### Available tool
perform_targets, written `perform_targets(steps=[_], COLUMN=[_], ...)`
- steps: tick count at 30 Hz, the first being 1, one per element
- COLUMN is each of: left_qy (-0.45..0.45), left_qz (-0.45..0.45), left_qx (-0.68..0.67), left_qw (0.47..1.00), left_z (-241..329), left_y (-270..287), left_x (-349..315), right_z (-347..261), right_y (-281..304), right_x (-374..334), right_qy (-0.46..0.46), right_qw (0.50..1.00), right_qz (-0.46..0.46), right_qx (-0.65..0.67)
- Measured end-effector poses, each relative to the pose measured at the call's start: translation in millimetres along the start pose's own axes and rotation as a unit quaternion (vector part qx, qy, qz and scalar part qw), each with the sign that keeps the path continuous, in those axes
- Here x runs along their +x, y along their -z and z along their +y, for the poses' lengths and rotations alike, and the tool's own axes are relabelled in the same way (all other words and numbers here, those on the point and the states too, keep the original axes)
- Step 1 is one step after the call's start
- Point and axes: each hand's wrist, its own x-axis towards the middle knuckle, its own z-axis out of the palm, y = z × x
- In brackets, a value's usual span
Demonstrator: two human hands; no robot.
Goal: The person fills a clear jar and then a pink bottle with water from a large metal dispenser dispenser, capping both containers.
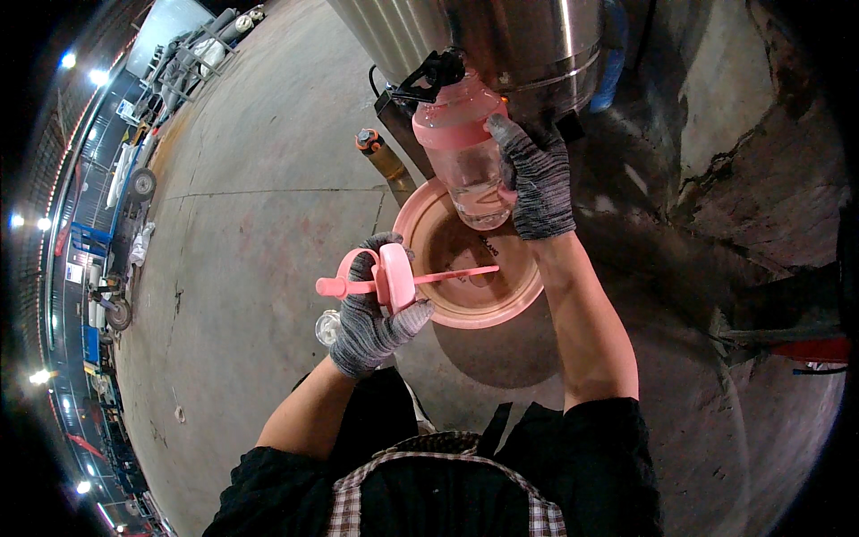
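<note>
In a grey knitted glove, my right hand [539, 174] wraps round a clear and pink water bottle [465, 166]. The bottle is tilted under the black tap [437, 73] of a steel dispenser [501, 36], its mouth close to the tap. Some clear liquid shows low in it. My left hand [371, 309], gloved alike, grips a pink bottle lid [394, 279] with a carrying loop and spout. A pink straw [461, 274] sticks out of the lid to the right, over a pink basin [483, 318] below the bottle. Whether water is flowing I cannot tell.
A dark bottle with an orange-trimmed cap [380, 154] stands on the concrete floor left of the basin. Something small and clear [328, 328] is partly behind my left hand. A blue hose [611, 63] hangs beside the dispenser, and a rough wall [734, 98] rises at right.
</note>
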Motion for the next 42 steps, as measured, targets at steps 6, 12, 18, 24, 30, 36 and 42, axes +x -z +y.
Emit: perform_targets(steps=[6,12,18,24,30,36,42], left_qy=[0.007,0.003,0.003,-0.014,-0.007,-0.014,-0.01], left_qz=[0.014,0.012,0.004,0.002,0.005,-0.003,-0.001], left_qx=[0.026,0.035,0.048,0.067,0.06,0.052,0.061], left_qw=[1.0,0.999,0.999,0.998,0.998,0.999,0.998], left_z=[1,-1,-2,-6,-3,-4,-5], left_y=[-2,-3,-1,1,-1,1,3], left_x=[0,-1,-2,-3,-2,-1,-2], right_z=[0,2,5,-2,-3,-1,-8], right_y=[-3,-2,-2,-3,-3,2,-4], right_x=[0,2,3,-2,-3,2,-4], right_qy=[0.034,0.036,0.046,-0.002,0.001,-0.014,-0.014], right_qw=[0.999,0.999,0.999,1.0,1.0,1.0,1.0], right_qz=[0.001,0.01,0.014,0.008,0.001,-0.002,0.016], right_qx=[0.01,0.006,0.013,0.015,0.018,0.007,0.01])
